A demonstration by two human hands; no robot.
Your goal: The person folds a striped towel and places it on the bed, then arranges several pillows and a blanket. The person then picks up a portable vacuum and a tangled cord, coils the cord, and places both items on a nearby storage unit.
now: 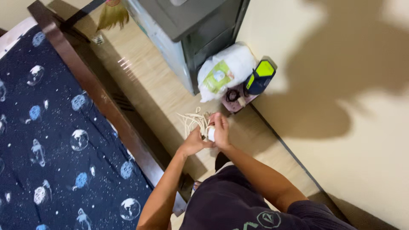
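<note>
Both hands meet over the wooden floor (140,81), working a bundle of pale cords (192,121). The right hand (221,130) is closed around a small white piece (211,133) at the cords' end (what it is cannot be told), and the left hand (196,142) pinches the same spot. A white bag (223,70) leans against a grey cabinet (191,25) beyond; a star-patterned bed (51,140) lies left.

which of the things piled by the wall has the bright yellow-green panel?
The dark blue pack, rightmost in the pile, resting on the pink case. The white bag beside it has only a paler green label.
</note>
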